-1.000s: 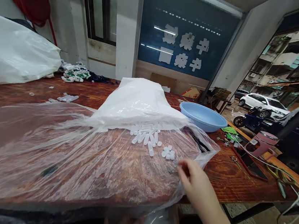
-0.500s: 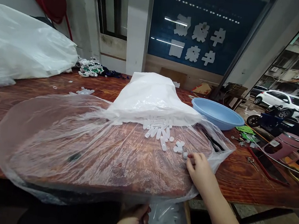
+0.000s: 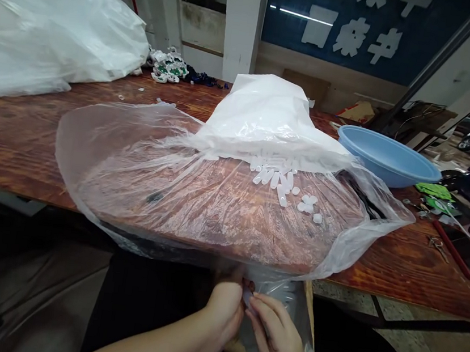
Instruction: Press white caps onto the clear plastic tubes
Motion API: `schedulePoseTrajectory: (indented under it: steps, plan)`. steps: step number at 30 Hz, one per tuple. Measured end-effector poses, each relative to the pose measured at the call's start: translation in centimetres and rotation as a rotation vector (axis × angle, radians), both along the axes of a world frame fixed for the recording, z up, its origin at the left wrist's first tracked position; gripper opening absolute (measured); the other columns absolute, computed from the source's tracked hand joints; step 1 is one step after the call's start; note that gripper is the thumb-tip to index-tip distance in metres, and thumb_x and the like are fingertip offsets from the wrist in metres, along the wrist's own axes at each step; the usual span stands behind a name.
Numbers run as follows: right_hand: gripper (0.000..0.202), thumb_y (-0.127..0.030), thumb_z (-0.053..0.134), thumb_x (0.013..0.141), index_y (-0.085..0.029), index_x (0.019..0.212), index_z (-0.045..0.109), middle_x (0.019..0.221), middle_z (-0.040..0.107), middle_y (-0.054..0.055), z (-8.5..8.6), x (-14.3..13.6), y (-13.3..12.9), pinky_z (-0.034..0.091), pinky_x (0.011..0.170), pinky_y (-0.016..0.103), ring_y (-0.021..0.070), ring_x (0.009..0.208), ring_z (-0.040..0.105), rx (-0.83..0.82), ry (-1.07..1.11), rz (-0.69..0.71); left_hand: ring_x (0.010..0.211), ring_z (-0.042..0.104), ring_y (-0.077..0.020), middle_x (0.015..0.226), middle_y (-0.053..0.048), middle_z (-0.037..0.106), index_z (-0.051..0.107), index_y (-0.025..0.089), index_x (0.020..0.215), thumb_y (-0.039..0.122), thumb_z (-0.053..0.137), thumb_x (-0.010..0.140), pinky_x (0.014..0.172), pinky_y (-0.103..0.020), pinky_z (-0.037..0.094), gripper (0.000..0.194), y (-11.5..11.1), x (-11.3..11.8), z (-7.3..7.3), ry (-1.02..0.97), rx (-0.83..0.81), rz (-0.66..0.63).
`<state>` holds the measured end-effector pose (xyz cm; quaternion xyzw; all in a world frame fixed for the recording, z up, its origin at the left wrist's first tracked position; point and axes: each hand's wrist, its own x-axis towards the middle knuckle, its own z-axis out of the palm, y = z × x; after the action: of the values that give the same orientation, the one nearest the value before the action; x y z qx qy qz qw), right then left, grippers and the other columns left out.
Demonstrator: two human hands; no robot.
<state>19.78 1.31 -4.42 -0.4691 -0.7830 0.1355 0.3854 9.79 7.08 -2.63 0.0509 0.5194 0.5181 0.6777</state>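
Now my left hand (image 3: 225,306) and right hand (image 3: 279,338) pinch the clear bag (image 3: 198,194) edge below the table (image 3: 17,138), apparently gathering it; next needs a firm pull toward me.

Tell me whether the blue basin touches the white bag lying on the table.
Cannot tell. In the head view the blue basin sits right of the white bag, but the clear plastic sheet rises across where their edges meet, hiding any gap or contact.

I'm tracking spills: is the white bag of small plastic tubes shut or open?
Open: the white bag lies on its side, tubes spilling from its mouth onto the clear sheet.
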Motion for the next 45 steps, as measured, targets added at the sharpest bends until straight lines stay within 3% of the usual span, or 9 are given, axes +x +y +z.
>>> schedulePoseTrajectory:
  steps: [6, 14, 20, 25, 30, 34, 38, 43, 45]
  plan:
    - [0.020, -0.023, 0.051, 0.084, -0.022, 0.099, 0.063, 0.093, 0.064, 0.007, -0.4, 1.6, 0.8, 0.051, 0.077, 0.025, 0.0151, 0.087, 0.061, -0.071, 0.179, -0.120, 0.042, 0.041, -0.0115, 0.042, 0.003, 0.045, 0.052, 0.018, 0.055, 0.040, 0.058, 0.070, 0.045, -0.022, 0.031, 0.027, -0.1, -1.8, 0.0, 0.309, 0.238, -0.481]
    - [0.040, -0.051, 0.069, 0.061, -0.015, 0.078, 0.066, 0.062, 0.060, 0.002, 0.5, 2.5, -0.2, 0.047, 0.054, 0.022, 0.0117, 0.054, 0.054, -0.728, 0.690, -0.352, 0.057, 0.043, -0.0120, 0.058, 0.002, 0.048, 0.057, 0.016, 0.069, 0.039, 0.042, 0.082, 0.056, -0.020, 0.033, 0.031, -0.9, -3.2, 0.2, 0.617, 0.585, -0.912]
    - [0.066, -0.068, 0.020, 0.080, -0.018, 0.044, 0.046, 0.037, 0.036, 0.000, 0.5, 1.2, -0.5, 0.034, 0.043, 0.024, 0.0109, 0.038, 0.039, -1.088, 0.471, -0.418, 0.063, 0.047, -0.0129, 0.068, 0.000, 0.056, 0.058, 0.015, 0.079, 0.028, 0.053, 0.076, 0.059, -0.020, 0.033, 0.014, -1.6, -3.2, 0.7, 0.714, 0.595, -0.948]
    - [0.055, -0.066, 0.034, 0.077, -0.017, 0.081, 0.058, 0.079, 0.058, 0.008, 0.0, 1.1, -0.9, 0.040, 0.069, 0.030, 0.0198, 0.075, 0.054, -0.451, 0.184, -0.354, 0.050, 0.042, -0.0101, 0.055, 0.004, 0.047, 0.054, 0.016, 0.081, 0.035, 0.048, 0.079, 0.049, -0.020, 0.033, 0.021, -1.8, -3.7, 0.3, 0.487, 0.428, -0.851]
    - [0.060, -0.058, 0.009, 0.086, -0.020, 0.047, 0.034, 0.045, 0.037, 0.000, -0.1, 0.6, -0.8, 0.033, 0.049, 0.025, 0.0125, 0.046, 0.040, -0.841, 0.348, -0.254, 0.038, 0.032, -0.0071, 0.043, 0.010, 0.036, 0.046, 0.017, 0.081, 0.056, 0.051, 0.071, 0.039, -0.018, 0.025, 0.041, -2.6, -4.1, -0.3, 0.389, 0.321, -0.908]
    - [0.051, -0.064, 0.034, 0.078, -0.018, 0.061, 0.049, 0.063, 0.048, 0.003, 0.3, -0.1, -0.6, 0.035, 0.061, 0.026, 0.0154, 0.063, 0.044, -0.547, 0.304, -0.247, 0.035, 0.033, -0.0065, 0.041, 0.011, 0.037, 0.040, 0.018, 0.077, 0.067, 0.050, 0.065, 0.037, -0.019, 0.029, 0.051, -3.1, -4.4, -0.6, 0.252, 0.242, -0.879]
    - [0.061, -0.064, 0.014, 0.082, -0.020, 0.043, 0.030, 0.042, 0.029, -0.001, 0.7, -0.9, -0.2, 0.028, 0.048, 0.025, 0.0112, 0.043, 0.031, -1.127, 0.497, -0.197, 0.033, 0.033, -0.0059, 0.040, 0.011, 0.038, 0.039, 0.018, 0.077, 0.069, 0.053, 0.061, 0.036, -0.018, 0.031, 0.055, -3.3, -4.5, -1.0, 0.204, 0.232, -0.848]
    - [0.052, -0.067, 0.042, 0.071, -0.018, 0.057, 0.049, 0.061, 0.044, 0.002, 0.1, -1.3, -0.1, 0.033, 0.058, 0.025, 0.0139, 0.061, 0.040, -0.724, 0.469, -0.249, 0.032, 0.032, -0.0048, 0.042, 0.010, 0.037, 0.036, 0.019, 0.065, 0.066, 0.049, 0.067, 0.034, -0.018, 0.030, 0.049, -3.5, -4.5, -1.4, 0.135, 0.246, -0.816]
    - [0.054, -0.069, 0.042, 0.069, -0.018, 0.051, 0.041, 0.051, 0.036, -0.001, -0.3, -1.5, -0.4, 0.028, 0.049, 0.023, 0.0102, 0.050, 0.033, -0.930, 0.585, -0.231, 0.032, 0.032, -0.0053, 0.042, 0.010, 0.037, 0.035, 0.020, 0.067, 0.068, 0.046, 0.068, 0.035, -0.019, 0.030, 0.049, -3.9, -4.6, -1.5, 0.176, 0.256, -0.813]
